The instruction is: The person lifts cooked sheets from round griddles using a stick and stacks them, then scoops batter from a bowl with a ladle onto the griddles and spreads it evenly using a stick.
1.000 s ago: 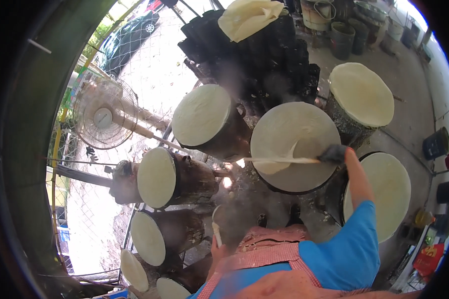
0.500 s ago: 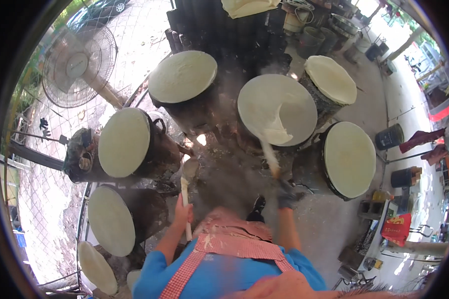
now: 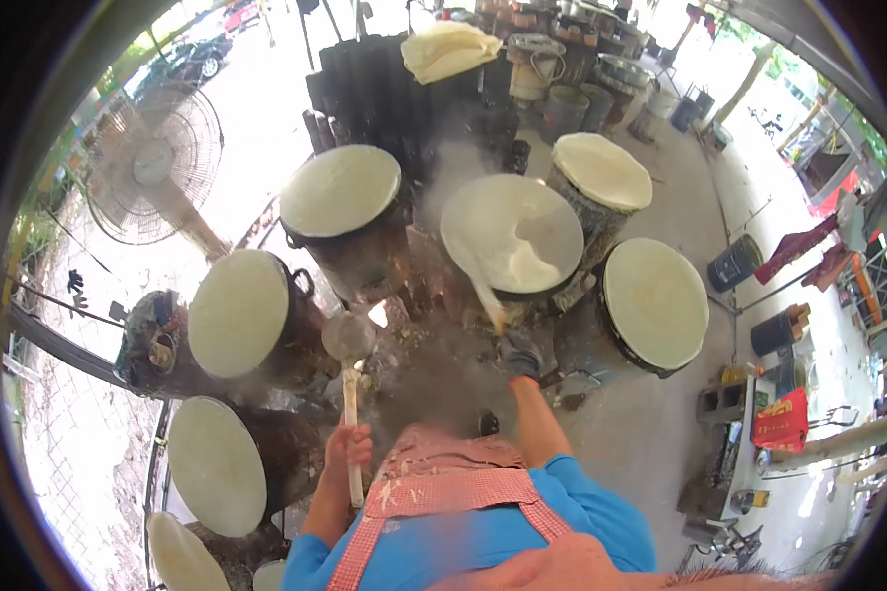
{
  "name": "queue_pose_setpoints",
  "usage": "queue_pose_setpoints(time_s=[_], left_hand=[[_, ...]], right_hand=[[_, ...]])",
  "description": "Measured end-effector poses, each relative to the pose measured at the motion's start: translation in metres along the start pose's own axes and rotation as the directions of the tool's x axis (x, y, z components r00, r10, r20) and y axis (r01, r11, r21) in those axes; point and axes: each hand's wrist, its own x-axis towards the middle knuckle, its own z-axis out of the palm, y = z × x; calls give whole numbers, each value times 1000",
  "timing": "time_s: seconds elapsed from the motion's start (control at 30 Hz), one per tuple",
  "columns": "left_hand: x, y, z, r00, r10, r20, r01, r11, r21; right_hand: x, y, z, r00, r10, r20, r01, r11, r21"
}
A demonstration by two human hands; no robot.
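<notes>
The right hand, in a dark glove, is gripping the near end of a stick, its fingers seeming clamped on it (the glove is hiding the exact grip). The stick is slanting over the near rim of the central round top, where a thick pale patch is lying beside a greyer area. Its length is probably sparing the hand some heat, since steam is rising nearby. The left hand is clamping its fingers on the handle of a ladle, whose bowl is pointing away from the body, well apart from the central top; that side hold is presumably leaving the right arm room.

One stick and one ladle are showing. Seven other round tops are curving about the person, five leftward (one barely peeping in at the bottom) and two rightward, likely arranged for easy turning between them. One folded pale sheet is resting on a dark stack; one fan is standing at left, perhaps for the steam.
</notes>
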Motion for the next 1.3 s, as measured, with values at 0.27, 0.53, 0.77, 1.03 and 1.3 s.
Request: queue_pose_setpoints(time_s=[0.27,0.53,0.77,1.03,1.3], left_hand=[[9,-14,-32,998,60,22,-59,996,-67],[47,-18,-59,981,-170,-89,162,983,-91],[94,-23,-42,934,-265,-240,228,958,-172],[138,-33,-32,766,-154,-624,293,948,125],[130,-50,-38,816,-106,-568,181,980,77]], right_hand=[[52,33,-54,964,260,-58,-193,831,522],[61,137,-42,995,99,15,-97,921,377],[27,106,-21,956,-178,-231,240,932,272],[73,147,-38,962,103,252,-176,941,290],[184,149,-39,967,235,-96,-132,789,600]])
